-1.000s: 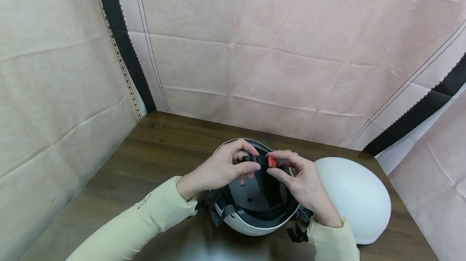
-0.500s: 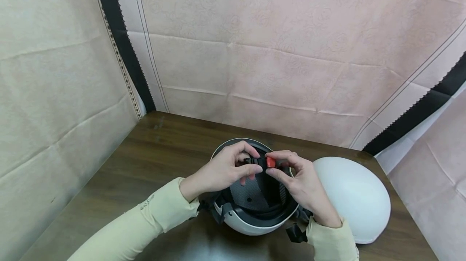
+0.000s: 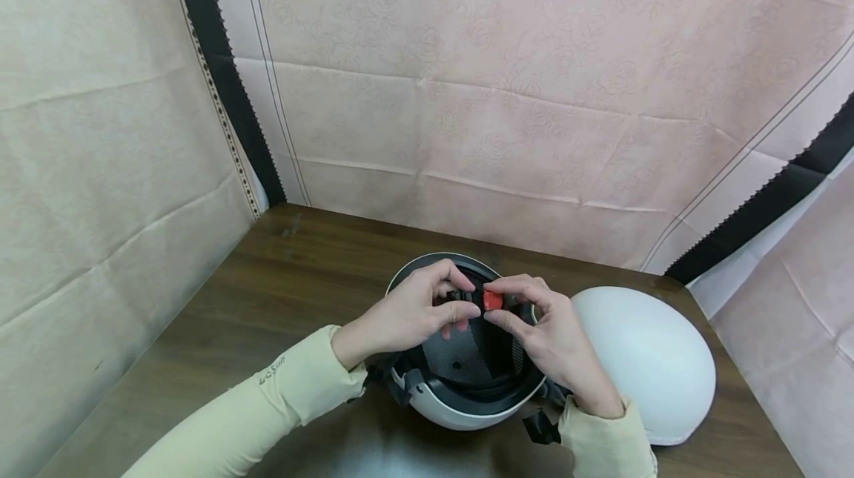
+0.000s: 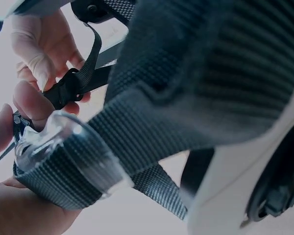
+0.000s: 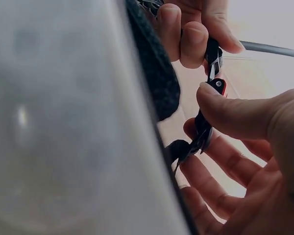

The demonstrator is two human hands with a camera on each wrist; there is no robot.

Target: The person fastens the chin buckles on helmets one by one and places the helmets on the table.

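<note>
An upturned white helmet (image 3: 460, 419) with a black padded lining lies in front of me. Over its opening my left hand (image 3: 407, 307) pinches the black end piece (image 5: 214, 51) of a chin strap (image 4: 122, 132) between thumb and fingers. Facing it, my right hand (image 3: 554, 330) pinches the red-buttoned strap buckle (image 3: 492, 300). In the right wrist view a thin metal tongue (image 5: 212, 72) bridges the black piece and the buckle, the two nearly end to end. A clear plastic sleeve (image 4: 73, 147) sits around the strap beside my left hand.
A smooth white dome (image 3: 647, 367), shaped like a second helmet's shell, sits on the brown wooden table (image 3: 220, 315) right beside my right forearm. A loose black strap piece (image 3: 542, 426) lies near my right cuff. Pale cloth walls (image 3: 467, 130) enclose the table's back and sides.
My right hand has shifted slightly left with the red-buttoned buckle, bringing it closer to my left fingertips. The red part has turned a little. The helmet has barely moved.
</note>
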